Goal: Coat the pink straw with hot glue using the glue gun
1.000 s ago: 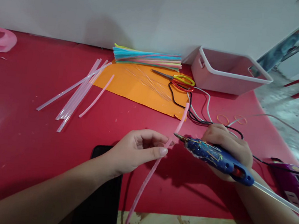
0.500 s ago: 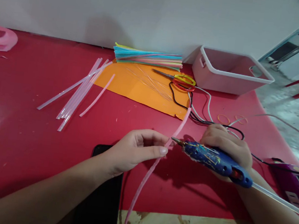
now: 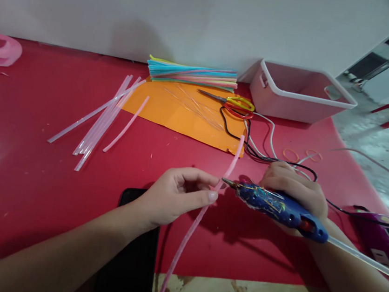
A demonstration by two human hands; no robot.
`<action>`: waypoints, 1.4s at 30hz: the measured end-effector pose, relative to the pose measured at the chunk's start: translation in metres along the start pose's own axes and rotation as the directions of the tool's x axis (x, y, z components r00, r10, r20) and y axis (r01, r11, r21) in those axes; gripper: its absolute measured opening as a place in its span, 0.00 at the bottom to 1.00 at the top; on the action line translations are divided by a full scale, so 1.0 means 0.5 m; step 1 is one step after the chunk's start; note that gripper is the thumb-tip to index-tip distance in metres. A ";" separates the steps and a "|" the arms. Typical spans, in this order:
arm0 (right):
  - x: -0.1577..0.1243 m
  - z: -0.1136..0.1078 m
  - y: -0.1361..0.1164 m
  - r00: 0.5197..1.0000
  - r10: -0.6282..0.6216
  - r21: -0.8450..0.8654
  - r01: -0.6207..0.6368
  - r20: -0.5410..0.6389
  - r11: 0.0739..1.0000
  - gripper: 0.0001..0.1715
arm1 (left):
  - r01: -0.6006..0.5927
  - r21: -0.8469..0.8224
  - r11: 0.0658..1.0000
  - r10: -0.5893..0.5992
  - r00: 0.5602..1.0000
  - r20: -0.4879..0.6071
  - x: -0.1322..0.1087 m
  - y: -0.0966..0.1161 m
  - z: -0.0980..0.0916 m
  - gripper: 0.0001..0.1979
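Note:
My left hand point(image 3: 178, 198) pinches a long pink pipe cleaner point(image 3: 187, 239) between thumb and fingertips. Its upper end leans up over the table, while the lower part hangs down past the front edge. Wrapped round a blue hot glue gun point(image 3: 272, 204) is my right hand point(image 3: 296, 190), its underside fingers partly hidden by the gun. The metal nozzle points left and meets or nearly meets the pipe cleaner just above my left fingertips. A clear glue stick point(image 3: 360, 258) sticks out of the gun's rear. Strings of dried glue cling to the gun's front.
Pale pink glue sticks point(image 3: 101, 121) and a short pink piece point(image 3: 126, 124) lie left. Behind are an orange sheet point(image 3: 170, 110), scissors point(image 3: 237, 105), coloured pipe cleaners point(image 3: 192, 74) and a pink bin point(image 3: 297, 104). Cables point(image 3: 266, 160) run right; a black flat object point(image 3: 132, 261) lies under my left forearm.
The pipe cleaner's upper end has shifted slightly left and up. The glue gun's nozzle has edged a little left; both hands keep nearly the same place.

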State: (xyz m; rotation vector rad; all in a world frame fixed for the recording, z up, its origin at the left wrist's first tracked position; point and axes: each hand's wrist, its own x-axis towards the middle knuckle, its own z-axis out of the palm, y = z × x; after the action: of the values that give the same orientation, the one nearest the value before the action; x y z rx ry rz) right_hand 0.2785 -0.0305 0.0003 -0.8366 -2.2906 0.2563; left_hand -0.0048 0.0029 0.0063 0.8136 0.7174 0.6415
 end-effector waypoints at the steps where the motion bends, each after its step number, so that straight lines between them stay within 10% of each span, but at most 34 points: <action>1: -0.001 0.000 0.001 1.000 0.006 0.005 -0.006 -0.009 1.000 0.14 | -0.004 0.011 1.000 0.004 1.000 -0.004 0.000 -0.001 -0.001 0.08; 42: -0.018 -0.007 0.016 0.999 0.036 -0.016 -0.036 -0.033 0.999 0.10 | -0.080 0.132 0.988 0.068 0.993 0.092 -0.006 -0.007 -0.011 0.18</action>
State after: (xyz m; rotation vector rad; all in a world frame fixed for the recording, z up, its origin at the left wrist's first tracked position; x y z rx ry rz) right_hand 0.2896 -0.0302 -0.0050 -0.8850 -2.2515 0.2382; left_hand -0.0099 0.0012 0.0016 0.9916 0.6583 0.6243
